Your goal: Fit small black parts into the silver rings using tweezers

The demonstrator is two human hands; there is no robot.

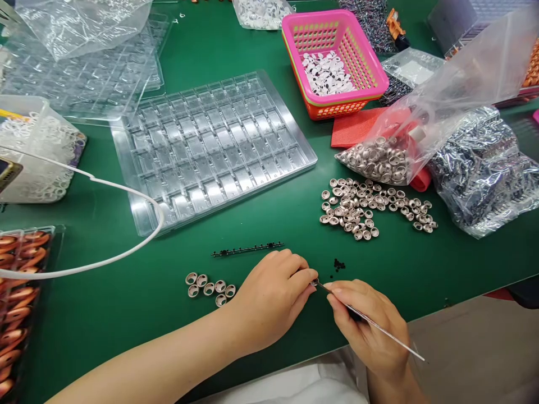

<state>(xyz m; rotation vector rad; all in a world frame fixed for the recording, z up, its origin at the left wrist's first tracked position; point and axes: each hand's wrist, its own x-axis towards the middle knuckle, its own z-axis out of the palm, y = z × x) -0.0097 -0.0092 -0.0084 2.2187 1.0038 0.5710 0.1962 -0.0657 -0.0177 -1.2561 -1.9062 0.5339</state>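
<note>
One clear tray (pixel 219 147) lies beyond the left hand (pixel 275 294).

Free: table (pixel 421 264) strip betw. R hand (pixel 373 325) & ring pile (pixel 349 210), bar few black bits (pixel 339 264); gap betw. tray (pixel 219 146) & pile OK too. Obst.: cable (pixel 161 216) crosses tray's near-L corner; basket (pixel 337 104) + bag (pixel 377 160) block far R; thin rod (pixel 248 249) betw. tray & L hand (pixel 273 297).
</note>
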